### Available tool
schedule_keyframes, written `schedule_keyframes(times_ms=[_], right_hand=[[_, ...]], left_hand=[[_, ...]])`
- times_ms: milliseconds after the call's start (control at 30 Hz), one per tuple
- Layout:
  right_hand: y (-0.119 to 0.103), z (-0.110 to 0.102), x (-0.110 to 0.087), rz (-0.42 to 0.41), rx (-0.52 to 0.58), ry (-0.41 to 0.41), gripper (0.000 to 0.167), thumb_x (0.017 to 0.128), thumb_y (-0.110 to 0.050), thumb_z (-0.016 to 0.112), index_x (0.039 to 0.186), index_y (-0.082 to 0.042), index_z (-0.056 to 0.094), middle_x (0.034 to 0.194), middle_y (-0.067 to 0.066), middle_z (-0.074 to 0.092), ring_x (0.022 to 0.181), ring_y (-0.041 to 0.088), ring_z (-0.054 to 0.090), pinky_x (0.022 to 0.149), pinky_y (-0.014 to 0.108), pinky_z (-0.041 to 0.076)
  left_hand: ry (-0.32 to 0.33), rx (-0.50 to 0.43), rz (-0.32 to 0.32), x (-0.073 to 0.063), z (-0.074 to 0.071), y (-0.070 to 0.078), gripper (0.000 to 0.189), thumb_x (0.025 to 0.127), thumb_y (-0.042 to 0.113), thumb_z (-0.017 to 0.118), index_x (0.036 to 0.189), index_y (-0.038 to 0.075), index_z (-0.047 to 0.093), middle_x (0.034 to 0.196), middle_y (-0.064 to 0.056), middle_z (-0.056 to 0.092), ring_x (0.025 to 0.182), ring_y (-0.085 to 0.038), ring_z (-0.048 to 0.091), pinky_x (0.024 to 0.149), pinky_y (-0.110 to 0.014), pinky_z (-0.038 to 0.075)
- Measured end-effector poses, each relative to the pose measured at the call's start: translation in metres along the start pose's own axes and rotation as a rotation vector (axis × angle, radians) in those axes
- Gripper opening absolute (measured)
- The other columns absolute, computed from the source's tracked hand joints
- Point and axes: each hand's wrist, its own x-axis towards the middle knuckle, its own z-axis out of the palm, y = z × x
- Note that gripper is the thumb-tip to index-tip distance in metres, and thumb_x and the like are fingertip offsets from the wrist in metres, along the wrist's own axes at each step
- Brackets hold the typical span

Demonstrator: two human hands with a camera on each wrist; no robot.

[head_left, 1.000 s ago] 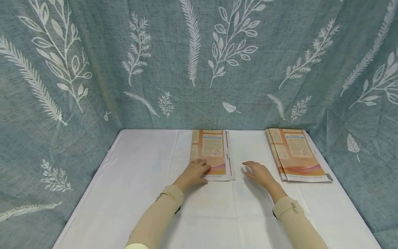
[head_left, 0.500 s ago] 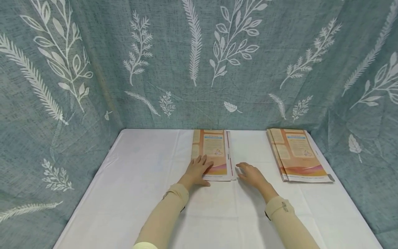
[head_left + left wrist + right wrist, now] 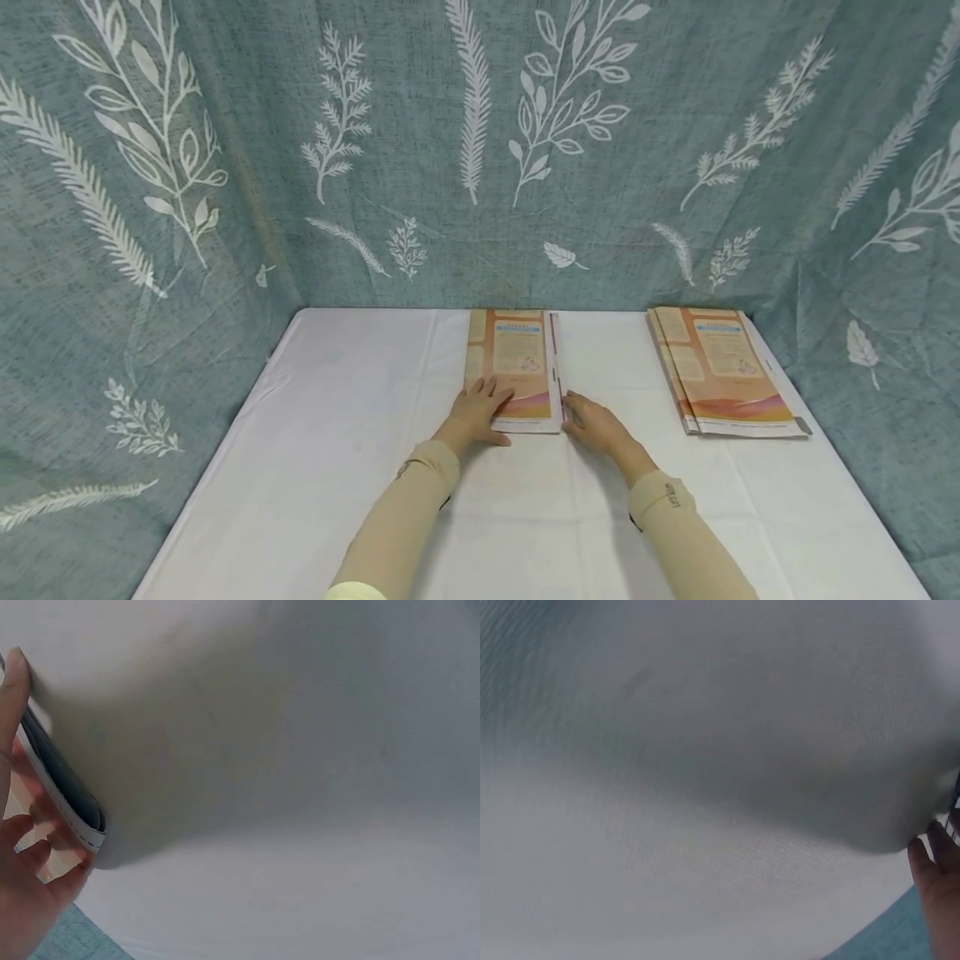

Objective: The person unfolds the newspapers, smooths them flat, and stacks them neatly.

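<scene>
A folded newspaper (image 3: 517, 350), orange and tan with printed text panels, lies at the back middle of the white table. My left hand (image 3: 476, 412) rests on its lower left part, fingers spread over the cover and thumb near the front edge. In the left wrist view, the newspaper (image 3: 69, 784) shows a rounded, layered fold between thumb and fingers. My right hand (image 3: 596, 423) has its fingertips right at the newspaper's lower right edge. The right wrist view catches only the fingers (image 3: 945, 855) at the frame's right side; the paper there is mostly hidden.
To the right, a small stack of similar folded newspapers (image 3: 727, 371) lies slightly slanted, with a grey corner sticking out. White cloth covers the table (image 3: 322, 417). A green curtain (image 3: 420, 150) with white leaf prints hangs behind and along both sides.
My right hand has moved left, from apart on the cloth to the newspaper's right edge. My left hand's fingers have spread out on the cover. The protruding right-hand sheets look more even.
</scene>
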Motion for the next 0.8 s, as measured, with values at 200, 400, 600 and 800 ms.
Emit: schedule_keyframes(times_ms=[200, 400, 600, 800], right_hand=[[0.001, 0.000, 0.003, 0.011, 0.021, 0.002, 0.047, 0.090, -0.012, 0.061, 0.131, 0.008, 0.048, 0.142, 0.026, 0.041, 0.130, 0.044, 0.041, 0.107, 0.053, 0.034], [0.000, 0.006, 0.003, 0.041, 0.076, 0.046, 0.049, 0.088, -0.010, 0.063, 0.131, 0.006, 0.049, 0.141, 0.024, 0.044, 0.131, 0.043, 0.040, 0.108, 0.053, 0.034], [-0.004, 0.008, 0.006, 0.043, 0.079, 0.060, 0.045, 0.086, -0.008, 0.065, 0.127, 0.006, 0.053, 0.137, 0.025, 0.047, 0.128, 0.045, 0.042, 0.105, 0.055, 0.036], [-0.007, 0.002, 0.012, 0.095, 0.075, 0.046, 0.045, 0.084, -0.009, 0.067, 0.126, 0.003, 0.055, 0.137, 0.024, 0.048, 0.127, 0.044, 0.044, 0.105, 0.055, 0.036]], left_hand=[[0.030, -0.029, -0.006, 0.008, 0.002, -0.009, 0.090, 0.069, 0.045, 0.081, 0.143, 0.015, 0.040, 0.152, -0.022, 0.028, 0.140, -0.040, 0.027, 0.109, -0.057, 0.031], [0.034, -0.051, -0.010, 0.013, 0.007, -0.018, 0.091, 0.067, 0.045, 0.082, 0.142, 0.013, 0.041, 0.150, -0.024, 0.031, 0.138, -0.039, 0.031, 0.108, -0.054, 0.034], [0.011, -0.050, 0.012, 0.015, 0.006, -0.024, 0.090, 0.069, 0.046, 0.081, 0.142, 0.012, 0.041, 0.150, -0.024, 0.031, 0.137, -0.041, 0.032, 0.108, -0.054, 0.033], [0.033, -0.055, 0.056, 0.017, 0.002, -0.026, 0.087, 0.069, 0.045, 0.080, 0.140, 0.010, 0.043, 0.147, -0.026, 0.034, 0.134, -0.043, 0.035, 0.106, -0.056, 0.035]])
